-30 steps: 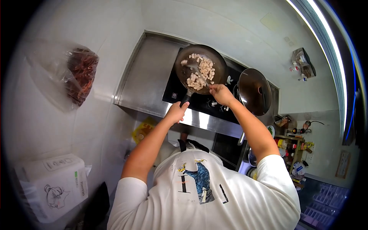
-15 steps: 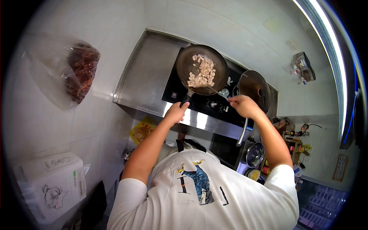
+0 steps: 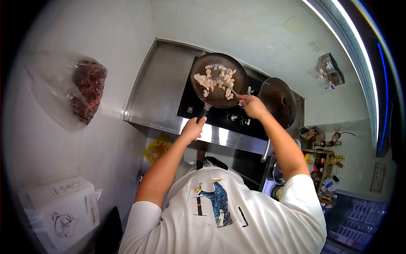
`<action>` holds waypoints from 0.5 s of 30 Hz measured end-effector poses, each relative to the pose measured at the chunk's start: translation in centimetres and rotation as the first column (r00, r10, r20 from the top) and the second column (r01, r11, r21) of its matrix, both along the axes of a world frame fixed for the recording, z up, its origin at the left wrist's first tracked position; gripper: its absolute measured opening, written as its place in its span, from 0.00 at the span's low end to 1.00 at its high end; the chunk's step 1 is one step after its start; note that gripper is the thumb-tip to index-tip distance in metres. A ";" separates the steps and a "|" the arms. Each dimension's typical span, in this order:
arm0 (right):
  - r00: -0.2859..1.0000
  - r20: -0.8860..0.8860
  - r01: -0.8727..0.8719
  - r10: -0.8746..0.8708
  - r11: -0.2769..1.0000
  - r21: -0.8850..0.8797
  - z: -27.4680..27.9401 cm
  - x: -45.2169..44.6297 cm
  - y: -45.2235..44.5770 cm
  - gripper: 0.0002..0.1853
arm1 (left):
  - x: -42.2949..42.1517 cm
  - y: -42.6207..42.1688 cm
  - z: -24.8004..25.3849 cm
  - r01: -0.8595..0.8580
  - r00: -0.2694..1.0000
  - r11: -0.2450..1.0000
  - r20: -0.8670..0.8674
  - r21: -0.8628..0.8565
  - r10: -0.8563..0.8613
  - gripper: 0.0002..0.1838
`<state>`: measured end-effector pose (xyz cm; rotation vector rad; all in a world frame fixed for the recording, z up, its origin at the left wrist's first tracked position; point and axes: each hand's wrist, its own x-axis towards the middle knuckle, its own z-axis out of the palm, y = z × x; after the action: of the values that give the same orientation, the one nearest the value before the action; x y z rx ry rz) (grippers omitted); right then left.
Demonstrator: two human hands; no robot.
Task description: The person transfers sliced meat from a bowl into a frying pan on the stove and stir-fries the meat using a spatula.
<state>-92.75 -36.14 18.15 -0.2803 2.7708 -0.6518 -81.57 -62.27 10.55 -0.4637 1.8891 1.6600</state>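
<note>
My left hand point(image 3: 193, 128) is closed round the black handle point(image 3: 203, 113) of a dark frying pan point(image 3: 220, 99) on the black stove point(image 3: 185, 106). Pale diced pieces point(image 3: 204, 81) lie spread over the pan's bottom, with some gaps between them. At the pan's right edge my right hand point(image 3: 252, 106) grips a thin metal utensil point(image 3: 232, 90), which reaches in among the pieces; its far end is blurred. Just right of that hand stands a second pan with a glass lid point(image 3: 272, 91).
Steel counter point(image 3: 158, 80) extends left of the stove. A bag of dark red food point(image 3: 89, 86) hangs on the left wall, above a white package point(image 3: 65, 209). Bottles point(image 3: 312, 158) and a metal bowl point(image 3: 278, 173) stand at right.
My right hand has moved out to the right, then back left to the pan with the utensil. The pieces went from heaped together to more spread out. My left hand stays on the handle.
</note>
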 end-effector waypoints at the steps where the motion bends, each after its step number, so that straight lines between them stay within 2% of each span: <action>1: 0.998 0.065 -0.012 0.009 0.999 0.047 1.9 0.3 1.1 0.15 | 0.1 0.0 0.0 -0.001 1.000 1.000 0.002 -0.014 0.001 0.27; 4: 0.985 0.170 -0.057 0.021 0.976 0.210 9.1 1.4 3.6 0.15 | 0.1 0.3 -0.3 -0.045 0.999 0.998 0.006 -0.048 0.045 0.28; 6: 0.987 0.142 -0.117 0.072 0.932 0.343 12.0 1.6 4.8 0.15 | 0.2 0.4 -0.9 -0.075 0.997 0.994 0.014 -0.076 0.077 0.31; 7: 0.985 0.169 -0.094 0.027 0.911 0.402 14.3 2.0 3.5 0.15 | 0.0 0.3 -1.0 -0.044 0.999 0.997 0.021 -0.060 0.045 0.33; 10: 0.988 0.151 -0.110 0.043 0.876 0.470 11.1 -0.2 3.8 0.17 | -0.2 0.2 -0.9 0.002 1.000 1.000 0.024 -0.023 -0.002 0.36; 13: 0.992 0.094 -0.110 0.088 0.961 0.253 5.7 -3.1 2.4 0.23 | -0.1 0.3 -0.8 0.005 1.000 1.000 0.029 -0.011 -0.005 0.40; 15: 0.993 0.117 -0.007 -0.002 0.997 0.079 3.5 -4.6 1.8 0.20 | -0.2 0.2 -1.3 0.018 0.999 1.000 0.051 -0.024 -0.016 0.42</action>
<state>-97.33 -34.33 21.68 -0.2214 2.6761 -0.5382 -81.82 -62.06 9.29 -0.4939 1.8729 1.6010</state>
